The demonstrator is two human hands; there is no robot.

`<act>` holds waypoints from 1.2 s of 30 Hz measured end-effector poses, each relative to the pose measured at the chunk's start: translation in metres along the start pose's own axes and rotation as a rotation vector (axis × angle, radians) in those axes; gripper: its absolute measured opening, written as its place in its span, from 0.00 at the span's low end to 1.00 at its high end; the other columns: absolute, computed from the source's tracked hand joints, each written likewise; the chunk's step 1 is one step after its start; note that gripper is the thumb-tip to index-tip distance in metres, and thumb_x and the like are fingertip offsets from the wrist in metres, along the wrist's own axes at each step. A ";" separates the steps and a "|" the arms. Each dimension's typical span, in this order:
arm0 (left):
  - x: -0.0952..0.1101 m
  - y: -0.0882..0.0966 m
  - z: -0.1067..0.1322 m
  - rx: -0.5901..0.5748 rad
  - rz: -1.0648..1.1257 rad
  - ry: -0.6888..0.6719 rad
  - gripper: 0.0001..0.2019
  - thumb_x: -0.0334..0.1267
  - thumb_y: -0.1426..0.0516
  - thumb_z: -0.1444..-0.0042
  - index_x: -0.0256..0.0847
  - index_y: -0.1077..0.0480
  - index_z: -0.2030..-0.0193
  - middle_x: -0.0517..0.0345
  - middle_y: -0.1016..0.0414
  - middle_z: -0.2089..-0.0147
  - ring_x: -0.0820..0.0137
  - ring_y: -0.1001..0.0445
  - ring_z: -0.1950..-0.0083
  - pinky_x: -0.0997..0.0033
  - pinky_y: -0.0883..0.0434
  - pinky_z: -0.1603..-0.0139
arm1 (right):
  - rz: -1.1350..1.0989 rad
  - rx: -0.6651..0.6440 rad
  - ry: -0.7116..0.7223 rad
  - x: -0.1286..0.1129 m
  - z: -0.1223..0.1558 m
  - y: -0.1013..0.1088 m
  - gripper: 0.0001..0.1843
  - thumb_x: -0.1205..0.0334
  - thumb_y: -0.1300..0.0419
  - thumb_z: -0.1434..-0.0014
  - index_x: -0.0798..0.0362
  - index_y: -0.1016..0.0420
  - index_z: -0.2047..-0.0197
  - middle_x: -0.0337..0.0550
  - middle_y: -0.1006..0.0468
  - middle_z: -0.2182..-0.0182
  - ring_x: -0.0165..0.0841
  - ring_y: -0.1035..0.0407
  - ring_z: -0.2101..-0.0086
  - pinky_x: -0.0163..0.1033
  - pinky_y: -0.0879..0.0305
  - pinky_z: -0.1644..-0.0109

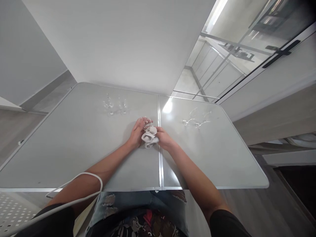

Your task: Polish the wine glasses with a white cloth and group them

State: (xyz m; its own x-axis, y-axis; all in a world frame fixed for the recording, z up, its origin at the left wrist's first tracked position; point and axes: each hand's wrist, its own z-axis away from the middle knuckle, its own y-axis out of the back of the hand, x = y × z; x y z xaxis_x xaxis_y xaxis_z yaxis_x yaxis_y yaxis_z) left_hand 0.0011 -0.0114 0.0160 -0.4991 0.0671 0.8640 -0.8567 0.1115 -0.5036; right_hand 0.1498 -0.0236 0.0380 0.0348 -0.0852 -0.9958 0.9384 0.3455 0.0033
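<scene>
My left hand is wrapped round a clear glass at the middle of the pale folding table. My right hand is closed on a white cloth that is pressed against the glass. Both hands meet just left of the table's centre seam. Most of the glass is hidden by my fingers and the cloth.
Two or three clear stemmed glasses stand upright at the far left of the table. Two more glasses lie on their sides at the far right. A white cable loops by my left arm. A wall and a glass door lie beyond.
</scene>
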 end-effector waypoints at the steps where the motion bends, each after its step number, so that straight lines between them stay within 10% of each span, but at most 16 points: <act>1: 0.001 0.000 0.000 -0.018 0.014 0.006 0.27 0.62 0.40 0.41 0.43 0.31 0.46 0.47 0.22 0.45 0.60 0.21 0.49 0.59 0.25 0.49 | -0.143 -0.027 -0.063 -0.001 0.000 0.003 0.14 0.49 0.39 0.40 0.52 0.26 0.65 0.42 0.25 0.74 0.35 0.33 0.74 0.40 0.32 0.69; 15: 0.002 -0.002 0.010 -0.222 -0.257 -0.192 0.20 0.53 0.40 0.36 0.47 0.34 0.42 0.50 0.46 0.23 0.59 0.43 0.25 0.57 0.41 0.29 | -0.067 0.052 0.080 -0.014 0.006 0.007 0.32 0.37 0.40 0.37 0.48 0.29 0.38 0.43 0.21 0.57 0.38 0.27 0.57 0.40 0.30 0.54; 21: 0.008 -0.004 0.011 -0.173 -0.151 -0.150 0.21 0.56 0.46 0.33 0.45 0.35 0.42 0.46 0.34 0.30 0.60 0.27 0.38 0.57 0.31 0.39 | -0.012 -0.117 0.005 -0.010 0.007 0.007 0.28 0.45 0.31 0.43 0.53 0.26 0.46 0.43 0.21 0.62 0.37 0.27 0.63 0.38 0.31 0.59; 28: 0.000 0.005 -0.004 -0.008 0.026 -0.176 0.22 0.54 0.38 0.38 0.44 0.31 0.43 0.47 0.23 0.41 0.60 0.24 0.40 0.58 0.30 0.40 | 0.578 0.308 0.169 0.000 0.004 -0.006 0.27 0.53 0.42 0.35 0.52 0.35 0.36 0.48 0.21 0.61 0.45 0.28 0.59 0.46 0.33 0.53; 36: 0.008 0.002 0.000 -0.052 0.191 -0.048 0.26 0.59 0.40 0.39 0.38 0.25 0.47 0.42 0.21 0.43 0.57 0.20 0.47 0.55 0.26 0.44 | -0.255 -0.108 -0.225 -0.016 0.008 0.009 0.26 0.36 0.33 0.45 0.53 0.27 0.63 0.44 0.24 0.70 0.35 0.31 0.69 0.39 0.34 0.66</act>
State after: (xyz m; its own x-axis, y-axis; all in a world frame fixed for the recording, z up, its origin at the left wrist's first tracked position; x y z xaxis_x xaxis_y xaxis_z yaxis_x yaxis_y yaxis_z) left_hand -0.0040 -0.0106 0.0219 -0.6585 0.0445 0.7513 -0.7387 0.1524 -0.6566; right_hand 0.1602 -0.0267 0.0544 -0.1094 -0.3806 -0.9182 0.8854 0.3824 -0.2641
